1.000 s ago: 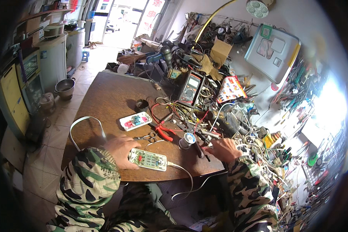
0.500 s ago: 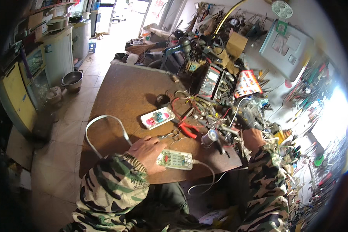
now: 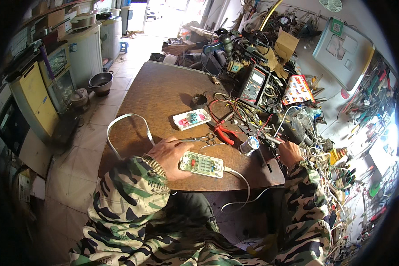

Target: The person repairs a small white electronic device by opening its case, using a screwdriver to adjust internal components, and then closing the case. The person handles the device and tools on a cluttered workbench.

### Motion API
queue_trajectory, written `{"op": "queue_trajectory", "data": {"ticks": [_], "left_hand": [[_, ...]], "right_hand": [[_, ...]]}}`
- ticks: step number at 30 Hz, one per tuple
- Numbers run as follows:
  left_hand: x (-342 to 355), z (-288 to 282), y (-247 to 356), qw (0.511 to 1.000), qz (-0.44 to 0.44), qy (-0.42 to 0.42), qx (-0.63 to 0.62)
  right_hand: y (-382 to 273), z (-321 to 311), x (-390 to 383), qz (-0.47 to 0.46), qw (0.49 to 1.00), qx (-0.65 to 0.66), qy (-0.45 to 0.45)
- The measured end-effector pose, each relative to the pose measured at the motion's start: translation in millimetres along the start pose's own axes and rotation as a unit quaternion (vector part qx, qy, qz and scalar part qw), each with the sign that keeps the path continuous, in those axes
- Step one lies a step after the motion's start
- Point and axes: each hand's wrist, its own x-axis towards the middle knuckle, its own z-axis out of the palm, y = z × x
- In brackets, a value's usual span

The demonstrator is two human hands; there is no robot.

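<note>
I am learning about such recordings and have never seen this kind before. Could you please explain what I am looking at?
There is no machine, only a person's two bare hands. The view comes from a wide camera on the head, looking down. The left hand holds one end of an open case with a white cord. The right hand is at the table's cluttered right side; what it holds is unclear. Pliers, a spool and a pale shell are on the table.
</note>
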Motion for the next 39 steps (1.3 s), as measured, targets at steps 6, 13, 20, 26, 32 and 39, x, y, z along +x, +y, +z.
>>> {"op": "queue_trajectory", "data": {"ticks": [6,13,20,26,32,39], "left_hand": [[-30.5,-20.4,-3.2,0.997,-0.040,0.054,0.041],[-42.7,-26.1,-10.2,0.995,-0.069,0.071,0.018],[-39.2,-20.1,-15.0,0.993,-0.042,0.107,-0.009],[-38.4,-17.7,-16.8,0.992,-0.025,0.119,-0.017],[-42.4,-21.0,-16.6,0.992,-0.032,0.122,-0.005],[-40.1,-23.6,-12.3,0.987,-0.008,0.159,-0.006]], "right_hand": [[35.5,-23.1,18.8,0.053,0.995,0.058,0.062],[1.3,-110.0,27.3,0.072,0.894,0.352,0.268],[-55.4,-129.0,81.0,0.089,0.745,0.635,0.182],[-83.5,-138.2,127.6,0.055,0.738,0.652,0.162],[-98.2,-126.8,155.4,0.066,0.731,0.665,0.139],[-100.2,-105.6,168.5,0.097,0.751,0.638,0.140]]}}
